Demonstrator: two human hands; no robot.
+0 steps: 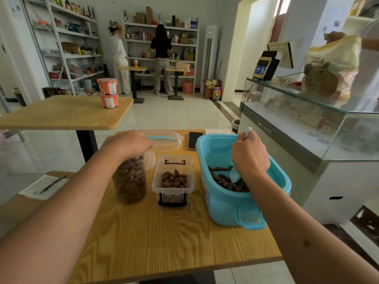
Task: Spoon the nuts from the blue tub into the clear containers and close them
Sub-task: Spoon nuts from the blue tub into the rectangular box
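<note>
A blue tub (225,210) of brown nuts stands on the right of the wooden table (164,238). My right hand (249,158) grips a light blue scoop (235,175) whose bowl is down among the nuts. My left hand (128,143) grips the top of a tall clear jar (130,181) full of nuts; its lid is hidden under my fingers. Between jar and tub sits an open clear box (173,179) with black latches, partly filled with nuts.
A clear lid with a blue handle (164,138) lies behind the containers, a smaller clear lid (149,160) beside the jar. A phone (194,140) lies behind the tub. Papers and a pen (45,186) are at left. A glass counter (307,119) stands to the right.
</note>
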